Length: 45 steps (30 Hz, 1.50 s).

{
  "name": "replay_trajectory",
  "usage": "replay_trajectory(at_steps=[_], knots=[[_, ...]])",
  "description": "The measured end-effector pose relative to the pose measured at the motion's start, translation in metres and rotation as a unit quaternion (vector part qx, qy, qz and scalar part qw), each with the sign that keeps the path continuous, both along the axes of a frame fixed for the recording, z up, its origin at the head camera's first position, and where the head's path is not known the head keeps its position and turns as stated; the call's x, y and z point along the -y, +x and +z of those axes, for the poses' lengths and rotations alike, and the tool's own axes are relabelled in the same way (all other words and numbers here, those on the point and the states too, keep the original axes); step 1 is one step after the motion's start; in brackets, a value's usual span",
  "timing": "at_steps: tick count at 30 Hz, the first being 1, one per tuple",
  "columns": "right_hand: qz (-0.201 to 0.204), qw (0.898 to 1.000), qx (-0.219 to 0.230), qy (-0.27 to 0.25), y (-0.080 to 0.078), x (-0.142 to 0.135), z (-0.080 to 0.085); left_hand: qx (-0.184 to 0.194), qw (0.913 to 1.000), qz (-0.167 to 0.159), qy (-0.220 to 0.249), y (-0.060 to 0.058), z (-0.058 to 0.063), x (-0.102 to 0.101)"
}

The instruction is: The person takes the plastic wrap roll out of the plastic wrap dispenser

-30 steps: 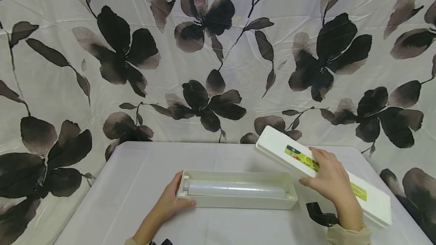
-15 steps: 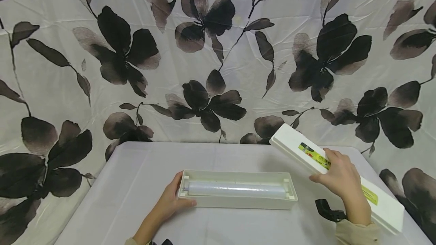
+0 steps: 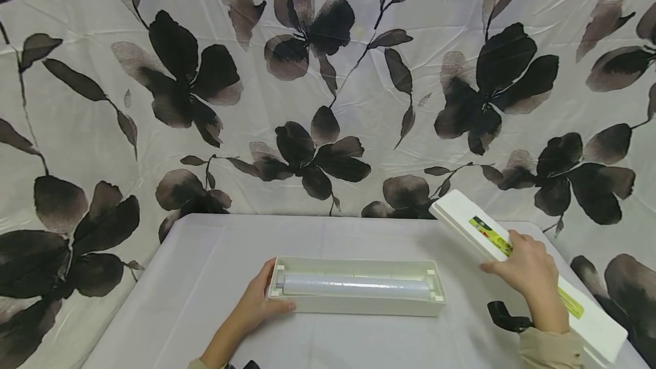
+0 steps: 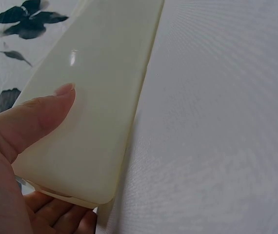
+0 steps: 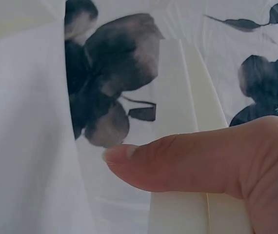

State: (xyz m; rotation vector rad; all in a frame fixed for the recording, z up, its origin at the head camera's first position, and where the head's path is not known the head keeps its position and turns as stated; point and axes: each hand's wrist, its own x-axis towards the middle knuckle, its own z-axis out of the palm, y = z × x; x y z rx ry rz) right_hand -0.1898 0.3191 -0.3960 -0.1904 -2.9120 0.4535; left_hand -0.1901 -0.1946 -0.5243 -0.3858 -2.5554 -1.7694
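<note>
A long, cream-white plastic box (image 3: 364,307) sits lidless on the table, with a shiny roll of cling film (image 3: 353,286) lying lengthwise inside. My left hand (image 3: 258,299) grips its left end, the thumb on the front wall and fingers round the end. In the left wrist view the thumb presses flat against the box wall (image 4: 95,131). At the right, my right hand (image 3: 533,269) holds the white lid (image 3: 463,212), which carries yellow-green labels and is tilted, its far end pointing up-left. The right wrist view shows the thumb across the lid's edge (image 5: 175,92).
The table (image 3: 246,238) has a white cover. Behind it hangs a white cloth (image 3: 389,90) printed with dark flowers. A black strap piece (image 3: 507,318) sits at the right wrist. The lid's near end overlaps the table's right edge in the head view.
My right hand has carried the lid to the right, away from the box. The left hand and the box have stayed in place.
</note>
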Motion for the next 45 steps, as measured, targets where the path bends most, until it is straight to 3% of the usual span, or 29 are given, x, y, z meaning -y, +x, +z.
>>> replay_trajectory(at_steps=[14,28,35,45], knots=[[-0.083,0.996,0.038,-0.01,0.001,-0.032,-0.009,-0.004,1.0,-0.006,0.0,-0.001,-0.002,0.001],[-0.175,0.979,0.102,-0.025,0.005,-0.045,-0.023,-0.003,1.0,-0.003,-0.003,0.002,-0.001,0.002],[-0.203,0.969,0.142,-0.023,0.007,-0.05,-0.04,-0.008,0.9999,-0.008,0.004,0.002,-0.001,0.002],[-0.22,0.963,0.156,-0.023,0.01,-0.062,-0.056,-0.008,0.9999,-0.007,0.005,0.001,-0.001,0.002]])
